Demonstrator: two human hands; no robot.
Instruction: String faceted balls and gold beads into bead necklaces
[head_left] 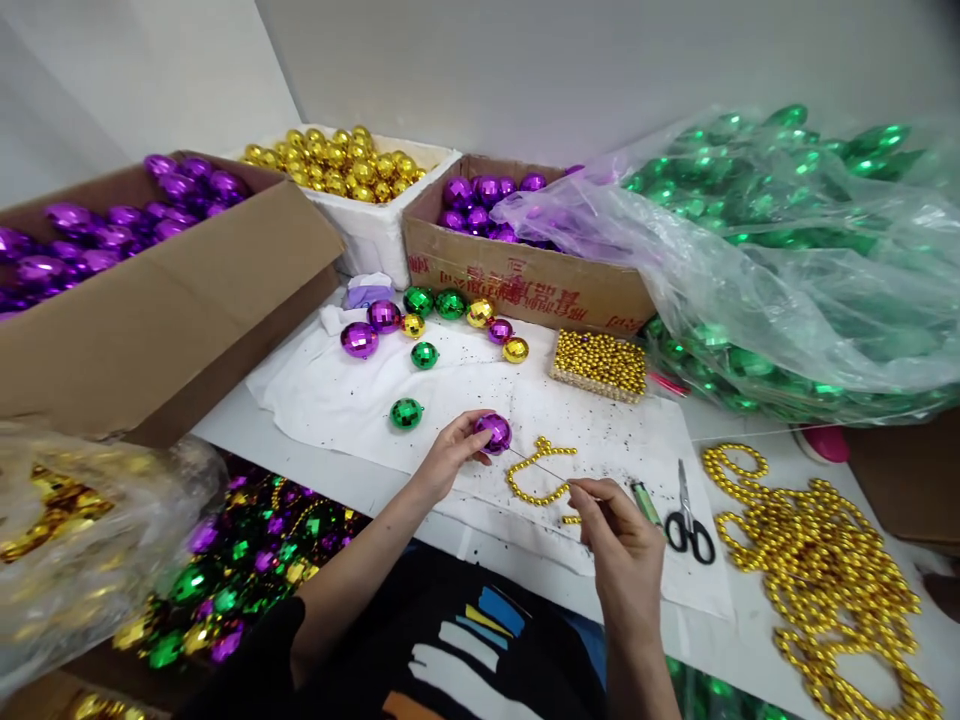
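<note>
Between the fingers of my left hand [455, 450] is a shiny purple mirror-ball ornament [495, 433], held above the white cloth [337, 400]. A thin dark string or wire [541, 468] runs from the ornament to my right hand [622, 530], whose thumb and fingers pinch its other end. Below the string lies a short gold bead strand [534, 497]. Close to my right hand are a green lighter-like object [645, 502] and black-handled scissors [688, 530]. A green ball [406, 414] rests left of my left hand.
Several loose balls [451, 304] and a box of gold beads [598, 365] stand farther back. Cardboard boxes [525, 275], a white foam box [367, 235] and a plastic bag of green ornaments [810, 270] line the back. Gold bead chains [832, 560] pile at right.
</note>
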